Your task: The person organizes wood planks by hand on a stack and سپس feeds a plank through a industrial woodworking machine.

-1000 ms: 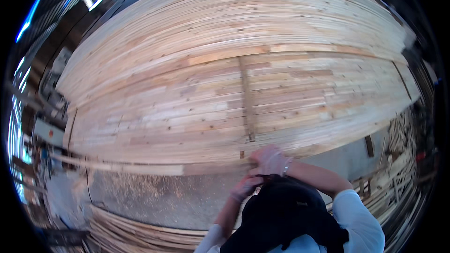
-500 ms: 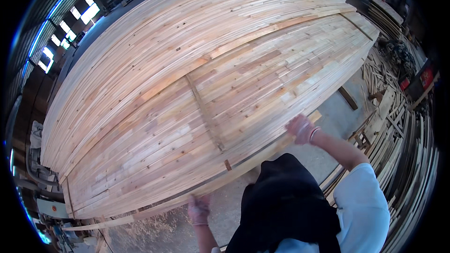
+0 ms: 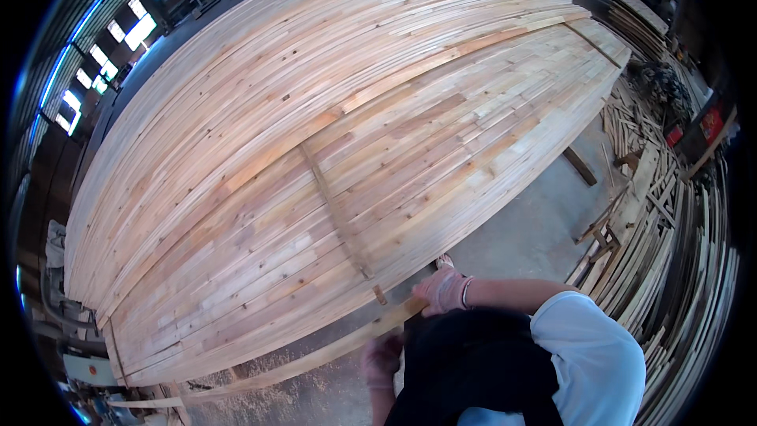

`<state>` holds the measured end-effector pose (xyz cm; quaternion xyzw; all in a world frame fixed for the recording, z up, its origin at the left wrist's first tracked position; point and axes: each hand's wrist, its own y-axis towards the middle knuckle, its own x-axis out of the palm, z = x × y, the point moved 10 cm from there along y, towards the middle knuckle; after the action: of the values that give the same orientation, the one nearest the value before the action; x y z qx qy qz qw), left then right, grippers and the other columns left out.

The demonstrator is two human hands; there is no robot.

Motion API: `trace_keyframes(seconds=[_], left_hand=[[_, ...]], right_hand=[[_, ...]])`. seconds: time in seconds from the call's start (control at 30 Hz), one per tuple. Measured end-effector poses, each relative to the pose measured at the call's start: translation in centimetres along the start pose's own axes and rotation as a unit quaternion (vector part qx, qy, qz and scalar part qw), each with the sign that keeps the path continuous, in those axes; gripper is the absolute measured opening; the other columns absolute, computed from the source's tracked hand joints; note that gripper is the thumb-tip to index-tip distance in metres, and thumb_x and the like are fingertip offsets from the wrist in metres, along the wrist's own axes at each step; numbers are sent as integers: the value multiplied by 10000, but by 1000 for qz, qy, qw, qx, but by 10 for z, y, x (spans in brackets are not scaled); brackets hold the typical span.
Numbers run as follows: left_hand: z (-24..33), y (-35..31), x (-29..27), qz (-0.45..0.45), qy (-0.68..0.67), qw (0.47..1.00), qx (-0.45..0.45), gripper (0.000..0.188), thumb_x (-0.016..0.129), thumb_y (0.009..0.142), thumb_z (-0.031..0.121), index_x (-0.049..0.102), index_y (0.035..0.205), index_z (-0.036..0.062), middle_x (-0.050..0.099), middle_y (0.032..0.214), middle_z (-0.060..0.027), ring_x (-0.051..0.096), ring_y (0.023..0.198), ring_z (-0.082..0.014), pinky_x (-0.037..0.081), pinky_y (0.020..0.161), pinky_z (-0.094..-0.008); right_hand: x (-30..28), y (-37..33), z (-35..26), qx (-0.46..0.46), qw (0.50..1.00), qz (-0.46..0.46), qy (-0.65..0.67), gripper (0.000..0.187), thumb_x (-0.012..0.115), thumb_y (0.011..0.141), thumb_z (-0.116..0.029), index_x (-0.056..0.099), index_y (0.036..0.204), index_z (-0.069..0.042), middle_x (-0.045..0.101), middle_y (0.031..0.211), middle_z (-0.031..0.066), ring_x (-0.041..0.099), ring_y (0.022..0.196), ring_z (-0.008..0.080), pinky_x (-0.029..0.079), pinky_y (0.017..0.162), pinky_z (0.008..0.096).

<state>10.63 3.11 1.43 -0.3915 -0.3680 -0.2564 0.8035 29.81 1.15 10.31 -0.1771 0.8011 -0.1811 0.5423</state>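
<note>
My right hand (image 3: 443, 289), in a pale glove, is closed on the near end of a long thin wooden strip (image 3: 347, 347). The strip slants down to the left, beside the front edge of a wide stack of wooden boards (image 3: 410, 181). My left hand (image 3: 382, 358), also gloved, is lower and to the left, close against the strip's near edge. Motion blurs its fingers, so I cannot make out whether it grips the strip. Both hands are close in front of my dark apron (image 3: 481, 363).
Narrow cross battens (image 3: 335, 209) lie on the boards. Scrap strips (image 3: 686, 268) are heaped on the floor at right, with a dark wood block (image 3: 579, 166) nearer the stack. Sawdust (image 3: 276, 390) covers the floor at lower left, near a machine with a pale box (image 3: 91, 369).
My right hand has come down and left, toward my body, with the strip's end. My left hand has shifted right and slightly down. The hands are closer together, and the strip has moved nearer me.
</note>
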Motion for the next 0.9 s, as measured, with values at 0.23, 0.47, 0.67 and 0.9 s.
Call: trace_keyframes(seconds=[0.23, 0.47, 0.67, 0.9], left_hand=[[-9, 51, 7, -56, -54, 996, -53, 277, 615, 881, 366, 598, 908, 90, 611, 948, -69, 596, 914, -248, 472, 910, -488], [78, 14, -74, 218, -138, 944, 203, 302, 652, 831, 375, 537, 757, 106, 495, 675, -8, 491, 595, -197, 522, 812, -476], [71, 15, -78, 258, -231, 901, 261, 279, 624, 835, 395, 620, 823, 116, 602, 762, -1, 535, 648, -217, 509, 844, -486], [-30, -6, -60, 382, -384, 819, 189, 392, 495, 896, 455, 644, 859, 94, 639, 806, -43, 579, 714, -245, 497, 853, -540]], right_hand=[[-91, 41, -40, -187, 977, 92, 51, 419, 636, 802, -418, 577, 1071, -103, 646, 958, 132, 642, 900, 351, 515, 743, 466], [-243, 114, 151, -26, 972, 231, -22, 454, 560, 801, -449, 665, 964, -39, 686, 942, 175, 663, 879, 339, 521, 771, 439], [-364, 193, 315, 205, 924, 224, -233, 386, 601, 770, -294, 609, 1073, -55, 652, 1082, 139, 637, 986, 281, 487, 837, 388], [-355, 219, 343, 296, 799, 386, -354, 509, 522, 856, -190, 416, 1330, -36, 475, 1336, 130, 469, 1230, 251, 355, 1025, 405]])
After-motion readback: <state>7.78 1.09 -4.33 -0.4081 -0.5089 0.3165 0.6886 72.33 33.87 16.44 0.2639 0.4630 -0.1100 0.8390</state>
